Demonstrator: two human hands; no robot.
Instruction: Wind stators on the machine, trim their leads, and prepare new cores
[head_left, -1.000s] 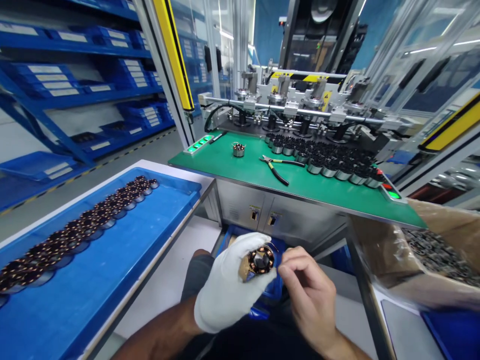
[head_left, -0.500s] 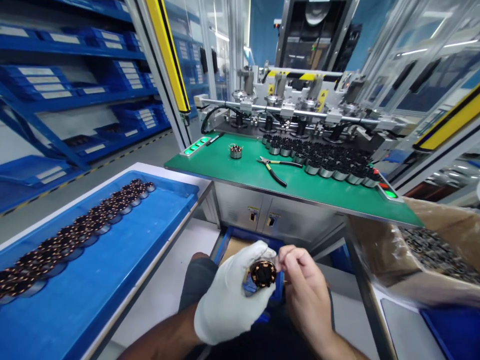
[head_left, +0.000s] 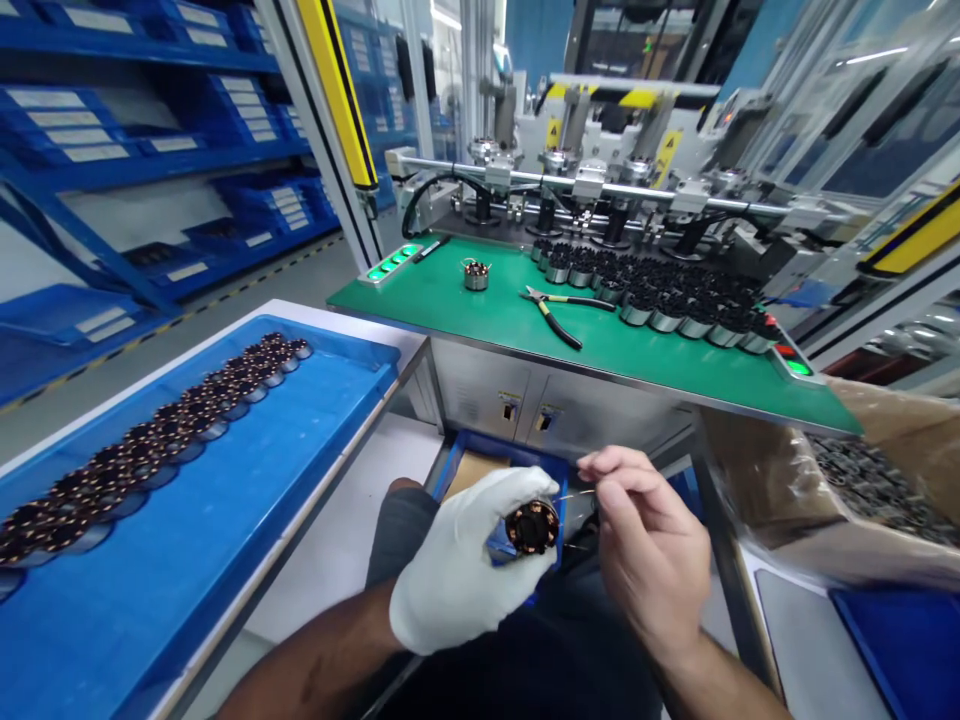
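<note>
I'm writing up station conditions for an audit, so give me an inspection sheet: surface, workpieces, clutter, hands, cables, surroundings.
Surface: green worktop, bearing rows of black-topped parts at right and one wound part standing apart.
Workpieces: copper-wound ring held off the worktop; a thin wire runs from it.
Clutter: pliers lying with handles spread; a slim dark item near the far left corner.
Hands: left hand, white-gloved, grips the ring; right hand, bare, has its fingertips at the wire, grip unclear.
Cables: black cable looped at the machine's left end.
Surroundings: blue tray of wound parts at left, cardboard box at right, blue shelving behind the tray.
</note>
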